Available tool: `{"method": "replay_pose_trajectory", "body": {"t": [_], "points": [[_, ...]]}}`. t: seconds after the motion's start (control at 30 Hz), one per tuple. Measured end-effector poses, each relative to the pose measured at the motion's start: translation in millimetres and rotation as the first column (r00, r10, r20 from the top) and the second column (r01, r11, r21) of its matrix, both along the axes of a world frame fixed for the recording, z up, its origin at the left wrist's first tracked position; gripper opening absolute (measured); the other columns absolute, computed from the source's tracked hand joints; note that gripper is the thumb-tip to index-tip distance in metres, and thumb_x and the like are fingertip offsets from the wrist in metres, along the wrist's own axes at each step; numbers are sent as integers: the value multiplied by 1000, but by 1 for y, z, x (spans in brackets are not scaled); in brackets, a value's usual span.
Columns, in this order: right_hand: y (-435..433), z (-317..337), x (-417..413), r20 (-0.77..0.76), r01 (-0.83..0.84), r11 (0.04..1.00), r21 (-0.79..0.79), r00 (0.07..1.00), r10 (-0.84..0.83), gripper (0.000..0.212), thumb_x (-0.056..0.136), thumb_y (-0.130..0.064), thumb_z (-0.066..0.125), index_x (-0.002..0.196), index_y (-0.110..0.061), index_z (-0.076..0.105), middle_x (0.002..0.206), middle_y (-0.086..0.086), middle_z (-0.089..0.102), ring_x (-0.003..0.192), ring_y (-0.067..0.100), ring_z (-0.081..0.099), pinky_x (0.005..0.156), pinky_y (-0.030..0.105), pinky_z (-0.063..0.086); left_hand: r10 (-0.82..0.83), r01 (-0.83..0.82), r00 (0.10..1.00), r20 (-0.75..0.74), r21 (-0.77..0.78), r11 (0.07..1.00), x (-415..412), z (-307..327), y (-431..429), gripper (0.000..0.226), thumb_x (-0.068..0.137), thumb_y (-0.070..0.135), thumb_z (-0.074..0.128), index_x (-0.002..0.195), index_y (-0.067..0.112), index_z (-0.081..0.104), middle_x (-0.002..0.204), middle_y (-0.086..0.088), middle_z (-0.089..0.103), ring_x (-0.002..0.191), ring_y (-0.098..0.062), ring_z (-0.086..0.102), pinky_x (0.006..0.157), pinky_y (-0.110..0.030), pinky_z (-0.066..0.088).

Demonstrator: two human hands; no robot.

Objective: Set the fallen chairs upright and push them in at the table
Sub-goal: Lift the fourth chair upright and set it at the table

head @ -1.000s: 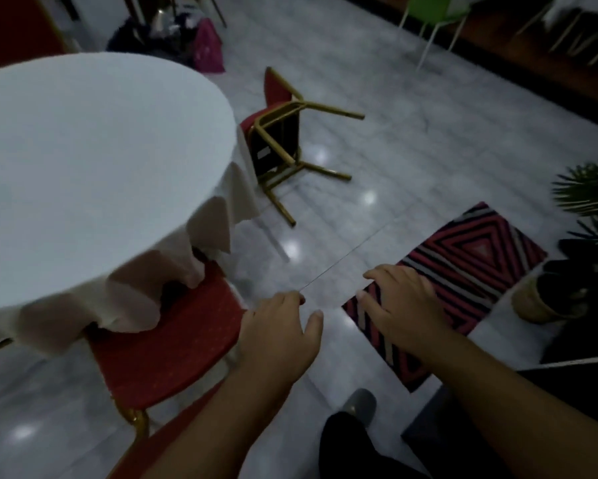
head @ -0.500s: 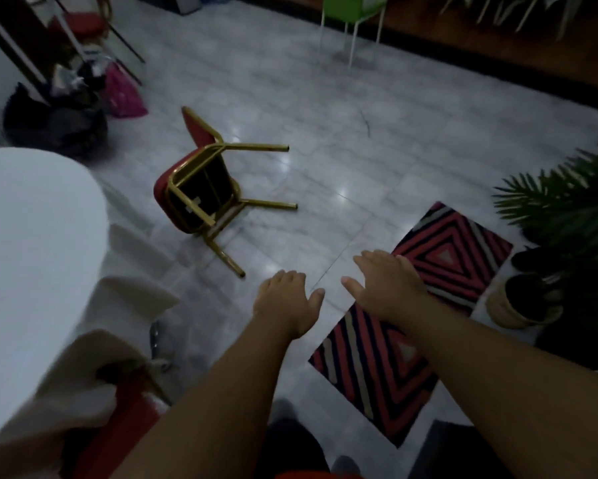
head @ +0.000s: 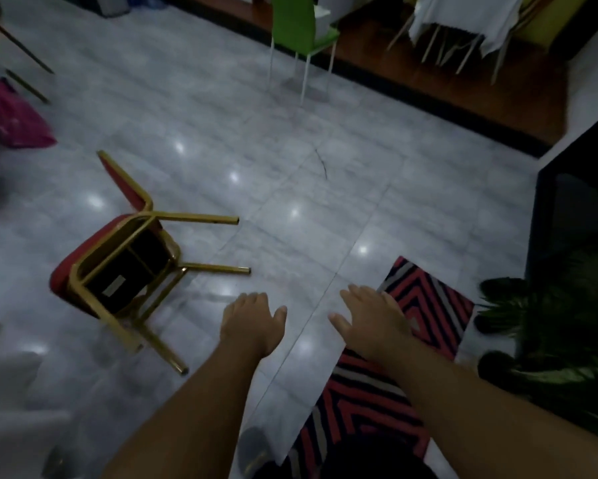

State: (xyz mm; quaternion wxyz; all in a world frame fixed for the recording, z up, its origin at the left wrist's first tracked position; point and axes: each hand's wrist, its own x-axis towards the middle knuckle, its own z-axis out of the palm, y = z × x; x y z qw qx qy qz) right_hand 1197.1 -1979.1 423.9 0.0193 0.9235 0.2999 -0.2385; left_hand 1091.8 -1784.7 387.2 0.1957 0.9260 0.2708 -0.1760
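A red chair with a gold metal frame [head: 124, 261] lies tipped on its side on the grey marble floor at the left, its legs pointing right and toward me, its dark underside showing. My left hand [head: 254, 321] hangs palm down just right of the chair's legs, apart from them, fingers loosely spread and empty. My right hand [head: 371, 323] is held out beside it over the edge of a striped rug, also empty. A corner of the white tablecloth [head: 4, 378] shows blurred at the lower left.
A red, black and grey striped rug [head: 428, 305] lies at the right. Dark potted plants [head: 560, 326] and a black cabinet [head: 573, 209] stand at the far right. A green chair [head: 301, 32] stands upright at the back. A pink bag [head: 10, 119] sits at the left.
My view has swung right and forward, away from the table. The fallen chair is now nearer and larger at the left. Both hands stay held out and empty.
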Motion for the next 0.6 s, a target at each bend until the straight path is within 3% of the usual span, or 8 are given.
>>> {"method": "replay_pose_trajectory", "body": {"t": [0.23, 0.6], "points": [[69, -19, 171, -2, 8, 999, 35, 1000, -8, 72, 102, -63, 24, 160, -21, 16, 170, 1, 9, 155, 19, 8, 126, 43, 4, 14, -14, 1000, 20, 4, 1000, 172, -1, 57, 59, 104, 51, 38, 142, 6, 47, 147, -15, 51, 138, -31, 43, 113, -41, 32], [246, -15, 413, 24, -342, 938, 56, 940, 341, 72, 102, -61, 26, 159, -18, 19, 169, 3, 15, 156, 20, 10, 126, 45, 7, 299, -302, 948, 105, 16, 953, 369, 11, 177, 61, 103, 50, 39, 146, 7, 44, 152, -14, 47, 142, -30, 38, 116, -42, 29]]}}
